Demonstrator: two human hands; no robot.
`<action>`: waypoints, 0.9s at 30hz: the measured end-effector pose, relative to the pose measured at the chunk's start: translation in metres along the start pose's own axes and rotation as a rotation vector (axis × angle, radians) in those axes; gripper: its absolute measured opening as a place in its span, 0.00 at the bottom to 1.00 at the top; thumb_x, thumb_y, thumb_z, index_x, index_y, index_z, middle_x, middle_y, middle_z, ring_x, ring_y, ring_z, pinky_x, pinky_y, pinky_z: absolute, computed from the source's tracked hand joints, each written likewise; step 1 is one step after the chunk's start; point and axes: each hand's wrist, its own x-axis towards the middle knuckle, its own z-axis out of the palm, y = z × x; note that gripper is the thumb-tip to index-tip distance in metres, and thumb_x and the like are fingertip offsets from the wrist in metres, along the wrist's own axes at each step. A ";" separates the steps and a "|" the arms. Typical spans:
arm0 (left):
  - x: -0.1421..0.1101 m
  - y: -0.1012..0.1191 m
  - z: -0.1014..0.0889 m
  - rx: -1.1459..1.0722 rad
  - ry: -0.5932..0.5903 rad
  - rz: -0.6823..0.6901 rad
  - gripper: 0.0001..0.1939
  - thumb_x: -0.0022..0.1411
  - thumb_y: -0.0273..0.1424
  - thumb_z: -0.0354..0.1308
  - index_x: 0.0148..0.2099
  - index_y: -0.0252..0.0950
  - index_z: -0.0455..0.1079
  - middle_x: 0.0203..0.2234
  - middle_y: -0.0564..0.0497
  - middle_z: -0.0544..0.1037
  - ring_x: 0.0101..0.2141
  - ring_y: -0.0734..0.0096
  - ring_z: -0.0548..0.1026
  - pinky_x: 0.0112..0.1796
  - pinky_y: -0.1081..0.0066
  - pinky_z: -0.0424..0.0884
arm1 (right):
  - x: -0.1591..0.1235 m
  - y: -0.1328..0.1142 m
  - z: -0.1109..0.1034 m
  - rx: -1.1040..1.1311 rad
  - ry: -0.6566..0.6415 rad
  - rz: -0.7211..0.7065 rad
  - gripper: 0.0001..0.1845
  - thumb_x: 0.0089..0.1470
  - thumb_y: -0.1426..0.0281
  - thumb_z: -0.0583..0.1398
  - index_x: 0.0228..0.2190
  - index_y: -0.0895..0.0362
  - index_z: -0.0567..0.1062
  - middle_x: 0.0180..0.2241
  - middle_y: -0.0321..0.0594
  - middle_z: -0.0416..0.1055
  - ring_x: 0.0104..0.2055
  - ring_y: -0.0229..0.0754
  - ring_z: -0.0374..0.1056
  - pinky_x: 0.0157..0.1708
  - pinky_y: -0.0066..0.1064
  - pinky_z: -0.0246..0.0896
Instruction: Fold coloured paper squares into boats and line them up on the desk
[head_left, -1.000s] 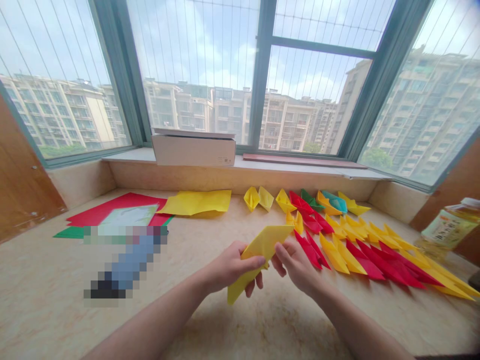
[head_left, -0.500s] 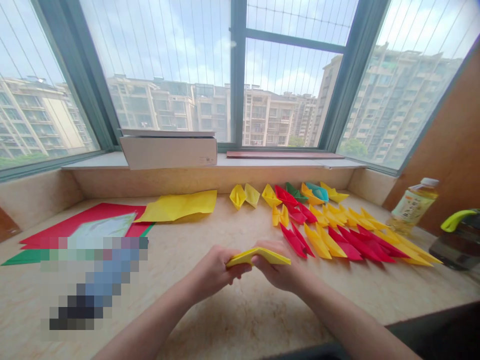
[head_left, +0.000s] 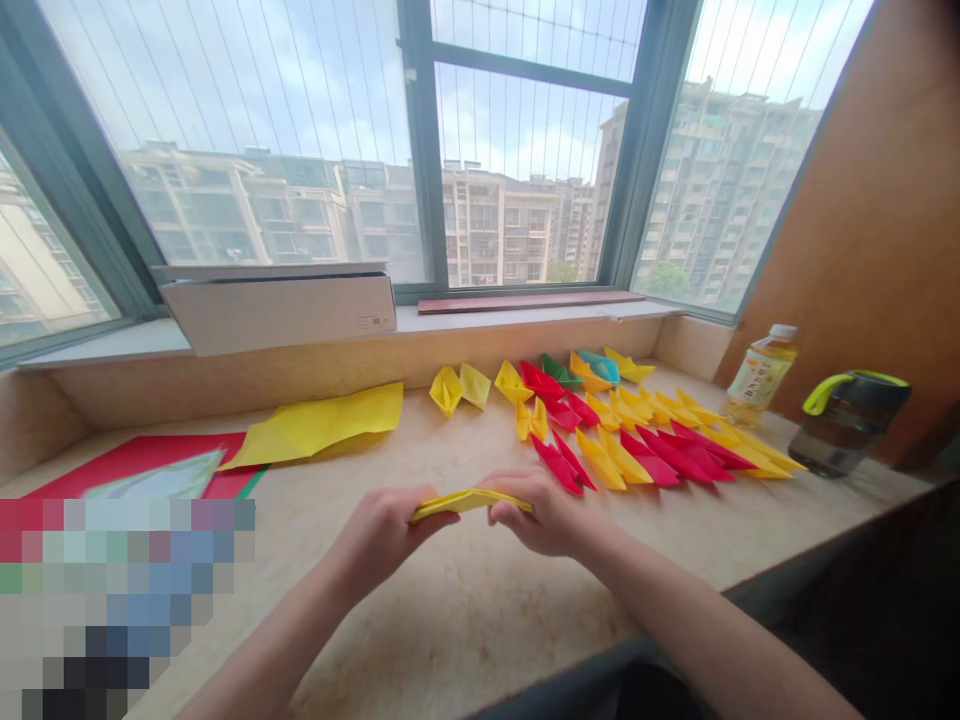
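Folded yellow paper [head_left: 469,503], flattened into a narrow strip, pinched at its 2 ends by the left hand [head_left: 382,535] and right hand [head_left: 536,512], both clamped on it and close together. Step in hand apparently a creasing fold; next move apparently calling for opening the strip outward. Beyond the folded yellow paper, rows of red and yellow paper boats [head_left: 645,450] set out on a beige stone counter [head_left: 450,620]. Left of it, a loose yellow sheet [head_left: 319,425] overlapping a red sheet [head_left: 142,465]. Far ahead, a cardboard box [head_left: 277,315] on the sill of a window [head_left: 420,150] facing apartment towers [head_left: 480,220].
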 end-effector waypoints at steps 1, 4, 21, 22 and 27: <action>0.000 0.000 -0.001 -0.003 -0.001 -0.005 0.16 0.66 0.40 0.57 0.31 0.36 0.75 0.21 0.55 0.76 0.22 0.74 0.71 0.25 0.76 0.61 | -0.001 0.002 -0.001 -0.011 -0.004 0.014 0.31 0.68 0.50 0.46 0.28 0.58 0.74 0.28 0.42 0.72 0.30 0.39 0.69 0.32 0.29 0.62; -0.001 -0.001 -0.002 -0.005 0.006 -0.008 0.15 0.64 0.40 0.58 0.30 0.36 0.74 0.19 0.55 0.75 0.21 0.75 0.70 0.23 0.77 0.61 | -0.003 0.003 -0.003 -0.025 -0.015 0.055 0.35 0.69 0.50 0.41 0.26 0.58 0.72 0.27 0.42 0.72 0.29 0.39 0.68 0.32 0.29 0.62; -0.001 0.001 -0.003 -0.089 -0.010 0.003 0.15 0.61 0.40 0.62 0.26 0.37 0.74 0.17 0.56 0.74 0.19 0.76 0.68 0.22 0.77 0.60 | -0.001 -0.007 -0.013 -0.145 -0.113 -0.040 0.36 0.69 0.49 0.39 0.29 0.58 0.75 0.25 0.41 0.72 0.26 0.38 0.67 0.28 0.29 0.60; -0.001 0.000 -0.003 -0.094 -0.013 -0.001 0.14 0.61 0.40 0.62 0.27 0.37 0.74 0.17 0.57 0.74 0.19 0.76 0.68 0.22 0.77 0.60 | -0.002 -0.006 -0.013 -0.147 -0.104 -0.024 0.36 0.70 0.51 0.39 0.28 0.58 0.75 0.24 0.40 0.72 0.25 0.38 0.67 0.27 0.29 0.60; 0.000 -0.001 0.000 -0.083 -0.027 0.000 0.11 0.62 0.40 0.61 0.34 0.37 0.76 0.22 0.55 0.78 0.22 0.74 0.73 0.25 0.76 0.65 | -0.007 0.001 -0.007 -0.176 -0.003 0.011 0.33 0.72 0.58 0.42 0.24 0.57 0.74 0.19 0.37 0.70 0.21 0.36 0.66 0.26 0.27 0.58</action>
